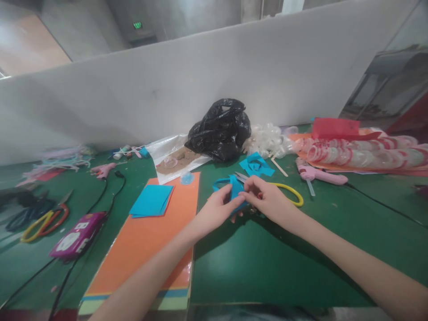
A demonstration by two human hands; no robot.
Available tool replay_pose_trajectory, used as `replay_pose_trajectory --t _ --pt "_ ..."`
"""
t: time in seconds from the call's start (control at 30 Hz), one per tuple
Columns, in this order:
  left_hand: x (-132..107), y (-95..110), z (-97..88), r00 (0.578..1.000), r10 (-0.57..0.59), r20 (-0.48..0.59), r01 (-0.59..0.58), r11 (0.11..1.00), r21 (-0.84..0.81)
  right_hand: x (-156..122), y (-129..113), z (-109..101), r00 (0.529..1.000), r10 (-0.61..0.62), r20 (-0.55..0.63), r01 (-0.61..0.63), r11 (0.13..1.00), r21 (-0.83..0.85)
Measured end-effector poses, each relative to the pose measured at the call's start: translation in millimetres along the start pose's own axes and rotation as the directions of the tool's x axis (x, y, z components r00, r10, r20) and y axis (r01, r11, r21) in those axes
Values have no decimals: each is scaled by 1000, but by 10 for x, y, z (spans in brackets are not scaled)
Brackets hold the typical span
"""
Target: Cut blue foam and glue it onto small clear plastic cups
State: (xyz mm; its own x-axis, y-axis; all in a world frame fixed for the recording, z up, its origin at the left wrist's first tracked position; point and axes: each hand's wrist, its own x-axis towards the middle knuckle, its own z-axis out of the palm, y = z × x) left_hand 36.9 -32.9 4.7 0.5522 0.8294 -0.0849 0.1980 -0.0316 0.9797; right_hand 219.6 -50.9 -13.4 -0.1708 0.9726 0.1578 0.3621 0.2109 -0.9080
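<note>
Both my hands meet over the green table [301, 249] near its middle. My left hand [219, 209] pinches a blue foam strip [234, 186] that curls off to the left. My right hand [264, 196] is closed on the same blue piece from the right side. Yellow-handled scissors [290, 191] lie just behind my right hand, blades pointing left towards the strip. More blue foam scraps [257, 166] lie a little farther back.
An orange foam sheet stack [147, 249] with blue squares [152, 200] lies left. A black plastic bag [220, 129], clear cups [267, 140], pink glue guns [319, 174] [103, 169], a purple power strip [78, 236], more scissors [43, 220] and red-rimmed rings [361, 154] surround the area. A white partition [200, 80] stands behind.
</note>
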Motion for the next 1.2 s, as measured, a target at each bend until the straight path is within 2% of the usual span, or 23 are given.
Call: replay_pose_trajectory --t 0.13,0.27,0.47,0.77,1.2 --pt "-4 17 10 1000 -11 22 11 1000 -8 13 2 -5 1000 7 -8 -7 1000 -8" --pt "-2 -3 1 999 -10 32 8 999 52 15 -7 0 999 33 -4 -33 999 20" --pt "-4 -52 -30 1000 -13 22 10 992 124 23 2 34 999 42 -17 -40 995 96" --pt "-19 -13 -7 999 -12 39 5 987 162 65 56 61 996 74 -46 -58 958 282" --pt "-28 18 -24 996 -36 76 13 961 278 78 33 50 994 100 -30 -88 957 276"
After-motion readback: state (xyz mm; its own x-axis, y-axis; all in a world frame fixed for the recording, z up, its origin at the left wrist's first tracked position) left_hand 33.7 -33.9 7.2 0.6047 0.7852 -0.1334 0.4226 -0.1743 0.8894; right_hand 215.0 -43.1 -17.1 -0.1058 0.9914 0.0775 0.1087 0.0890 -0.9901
